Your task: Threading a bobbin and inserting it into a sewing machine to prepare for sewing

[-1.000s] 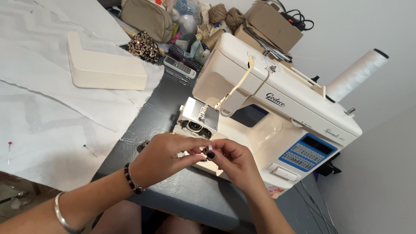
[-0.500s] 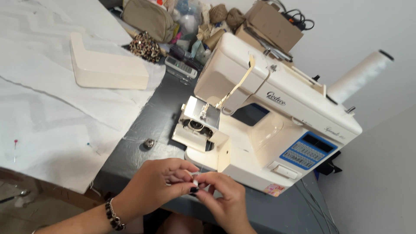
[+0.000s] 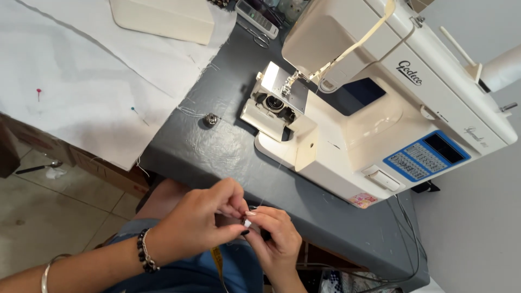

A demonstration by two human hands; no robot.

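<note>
Dark grey worktop (image 3: 228, 157) carries a cream sewing machine (image 3: 380, 103) with its bobbin compartment (image 3: 274, 103) open, and white fabric (image 3: 81, 81) stuck with coloured pins to the left. A small metal bobbin (image 3: 210, 119) lies on the bare worktop just beside the fabric's edge. Near the front edge, the left hand (image 3: 203, 222) and right hand (image 3: 274, 233) meet, each grip pinched on a small bobbin case (image 3: 255, 222), mostly hidden by fingers. A beaded bracelet (image 3: 144, 250) circles the left wrist.
</note>
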